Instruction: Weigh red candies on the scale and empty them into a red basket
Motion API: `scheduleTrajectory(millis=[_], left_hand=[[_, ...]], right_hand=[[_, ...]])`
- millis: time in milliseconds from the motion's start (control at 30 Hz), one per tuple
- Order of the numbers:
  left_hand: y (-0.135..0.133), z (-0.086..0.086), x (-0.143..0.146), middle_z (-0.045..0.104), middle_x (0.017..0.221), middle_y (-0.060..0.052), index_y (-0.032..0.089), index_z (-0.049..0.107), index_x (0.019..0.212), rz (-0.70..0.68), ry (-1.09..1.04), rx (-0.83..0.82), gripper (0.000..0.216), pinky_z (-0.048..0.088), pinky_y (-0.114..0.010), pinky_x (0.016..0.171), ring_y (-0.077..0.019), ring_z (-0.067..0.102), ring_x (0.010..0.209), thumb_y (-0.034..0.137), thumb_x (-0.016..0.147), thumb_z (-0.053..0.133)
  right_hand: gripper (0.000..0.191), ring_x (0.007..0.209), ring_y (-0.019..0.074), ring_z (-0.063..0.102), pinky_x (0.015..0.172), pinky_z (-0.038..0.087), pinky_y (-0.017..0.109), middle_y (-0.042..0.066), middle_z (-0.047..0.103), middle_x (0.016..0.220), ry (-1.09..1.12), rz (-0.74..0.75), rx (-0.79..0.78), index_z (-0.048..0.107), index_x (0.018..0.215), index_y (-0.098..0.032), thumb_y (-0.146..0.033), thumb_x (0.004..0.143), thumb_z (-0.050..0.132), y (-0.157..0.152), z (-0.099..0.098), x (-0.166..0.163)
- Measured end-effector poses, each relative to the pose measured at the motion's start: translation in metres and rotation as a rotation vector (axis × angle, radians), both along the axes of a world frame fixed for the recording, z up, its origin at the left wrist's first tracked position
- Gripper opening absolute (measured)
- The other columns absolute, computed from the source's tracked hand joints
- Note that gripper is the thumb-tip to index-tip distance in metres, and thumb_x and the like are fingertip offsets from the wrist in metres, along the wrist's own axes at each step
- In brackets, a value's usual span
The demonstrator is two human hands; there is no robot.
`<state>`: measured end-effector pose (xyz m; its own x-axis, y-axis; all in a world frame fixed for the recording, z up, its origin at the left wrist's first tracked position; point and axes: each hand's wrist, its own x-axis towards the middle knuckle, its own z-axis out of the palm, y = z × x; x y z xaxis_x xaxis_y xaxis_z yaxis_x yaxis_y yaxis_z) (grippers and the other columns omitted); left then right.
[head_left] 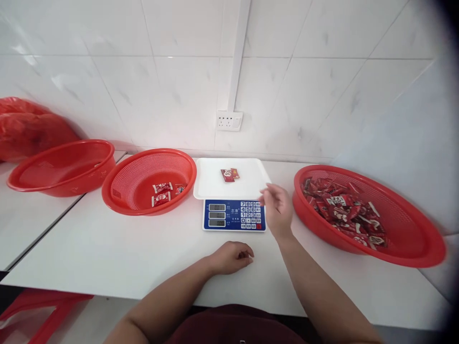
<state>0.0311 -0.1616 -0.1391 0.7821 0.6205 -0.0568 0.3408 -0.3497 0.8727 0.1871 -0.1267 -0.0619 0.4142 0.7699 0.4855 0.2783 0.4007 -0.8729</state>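
My right hand (278, 210) hovers by the front right corner of the scale's white tray (208, 186), its fingers loosely bent and apart, with nothing visible in them. Small red packets (227, 175) lie in the middle of that tray. Below it is the blue scale panel (234, 224), with number keys and three displays. My left hand (232, 258) rests on the table in front of the scale; its fingers are loosely curled, a gap shows before the thumb, and I see nothing held.
On the right, a large red basket (412, 229) contains many red packets (344, 205). Left of the scale, another red basket (122, 191) has several packets inside. Farther left are a third red basket (64, 162) and a red plastic bag (28, 126). A wall socket (229, 121) is behind.
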Motion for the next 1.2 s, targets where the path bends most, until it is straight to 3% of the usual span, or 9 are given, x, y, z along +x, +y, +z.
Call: scheduleTrajectory(millis=[100,200,367,467,533,633,767,1000,1200], left_hand=[[-0.002,-0.002,0.002,0.064,0.084,-0.004,0.017,0.063,0.095,0.022,0.000,-0.016,0.021,0.045,-0.023,0.067,-0.0129,0.057,0.072,0.026,0.080,0.051],[-0.006,0.010,0.003,0.065,0.084,-0.003,0.017,0.063,0.093,0.027,-0.001,-0.040,0.019,0.045,-0.023,0.067,-0.0125,0.057,0.074,0.024,0.081,0.049],[0.019,0.073,0.003,0.064,0.085,-0.003,0.017,0.062,0.085,0.086,-0.084,0.139,0.016,0.045,-0.023,0.067,-0.0128,0.057,0.075,0.027,0.081,0.050],[0.066,0.109,0.009,0.062,0.086,-0.002,0.017,0.058,0.088,0.374,-0.071,0.244,0.018,0.045,-0.024,0.071,-0.0130,0.056,0.077,0.029,0.085,0.046],[0.101,0.121,0.015,0.061,0.088,-0.002,0.018,0.056,0.095,0.546,0.022,0.347,0.020,0.044,-0.025,0.072,-0.0138,0.056,0.079,0.029,0.086,0.042],[0.145,0.121,0.023,0.057,0.103,-0.007,0.019,0.053,0.106,0.684,0.267,0.520,0.027,0.043,-0.029,0.077,-0.0192,0.055,0.091,0.033,0.083,0.048],[0.175,0.110,0.027,0.049,0.116,-0.011,0.020,0.050,0.114,0.635,0.459,0.491,0.047,0.042,-0.031,0.079,-0.0246,0.052,0.100,0.043,0.075,0.057],[0.185,0.102,0.028,0.049,0.115,-0.008,0.020,0.051,0.117,0.604,0.447,0.415,0.058,0.041,-0.025,0.079,-0.0197,0.054,0.095,0.032,0.063,0.069],[0.178,0.105,0.026,0.048,0.116,-0.008,0.019,0.057,0.106,0.676,0.348,0.464,0.041,0.042,-0.023,0.081,-0.0166,0.052,0.096,0.016,0.066,0.065]], right_hand=[[0.025,0.061,0.0124,0.056,0.058,0.049,0.029,0.003,0.058,0.082,-0.030,-0.161,-0.080,0.055,0.098,-0.020,-0.037,0.080,0.051,-0.025,-0.038,0.034],[0.028,0.058,0.0118,0.054,0.054,0.047,0.028,0.002,0.056,0.079,0.024,-0.164,-0.224,0.053,0.099,-0.020,-0.039,0.080,0.051,-0.041,-0.064,0.055],[0.030,0.056,0.0107,0.053,0.051,0.045,0.025,0.000,0.055,0.078,0.204,-0.135,-0.347,0.052,0.101,-0.020,-0.038,0.077,0.052,-0.048,-0.083,0.072],[0.031,0.055,0.0104,0.053,0.050,0.044,0.025,0.000,0.056,0.077,0.270,-0.122,-0.373,0.052,0.101,-0.020,-0.038,0.076,0.052,-0.046,-0.089,0.076],[0.034,0.055,0.0105,0.052,0.050,0.044,0.025,0.001,0.056,0.078,0.266,-0.094,-0.384,0.052,0.102,-0.020,-0.040,0.075,0.053,-0.045,-0.092,0.076],[0.039,0.054,0.0110,0.052,0.049,0.044,0.025,0.001,0.057,0.079,0.243,-0.042,-0.413,0.052,0.104,-0.020,-0.044,0.073,0.054,-0.045,-0.095,0.076],[0.042,0.054,0.0108,0.051,0.049,0.043,0.025,0.001,0.057,0.078,0.246,-0.020,-0.424,0.051,0.104,-0.019,-0.046,0.072,0.054,-0.046,-0.094,0.078],[0.041,0.052,0.0108,0.052,0.047,0.043,0.025,0.001,0.057,0.077,0.263,-0.013,-0.429,0.052,0.102,-0.019,-0.046,0.071,0.055,-0.047,-0.091,0.078],[0.041,0.053,0.0110,0.052,0.049,0.043,0.025,0.001,0.057,0.079,0.242,0.005,-0.443,0.051,0.105,-0.020,-0.046,0.072,0.053,-0.045,-0.095,0.080]])
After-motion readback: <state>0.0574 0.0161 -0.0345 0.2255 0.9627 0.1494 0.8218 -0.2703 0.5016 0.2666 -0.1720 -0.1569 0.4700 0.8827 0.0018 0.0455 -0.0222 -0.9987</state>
